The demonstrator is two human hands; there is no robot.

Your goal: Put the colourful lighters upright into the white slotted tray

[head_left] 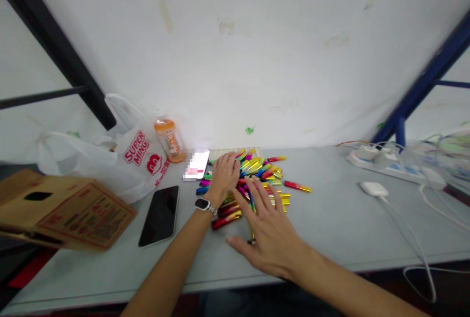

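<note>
A heap of slim, shiny, rod-like pieces point(257, 164) in red, gold, green, blue and purple lies in the middle of the grey table. My left hand point(223, 175), with a white-banded watch point(202, 204) on its wrist, rests palm down at the heap's left side, fingers extended. Over the near right part of the heap, my right hand point(270, 224) is spread with its thumb out to the left. Neither hand visibly grips a piece; what lies beneath the palms is hidden. One red-and-gold piece point(297, 187) lies apart on the right.
Left of the heap are a lit phone point(200, 163), a dark phone point(159, 216), an orange drink bottle point(169, 142), a white plastic bag point(125, 160) and a cardboard box point(86, 216). On the right sit a charger point(374, 189) and a power strip point(396, 171) with cables. A wall stands behind.
</note>
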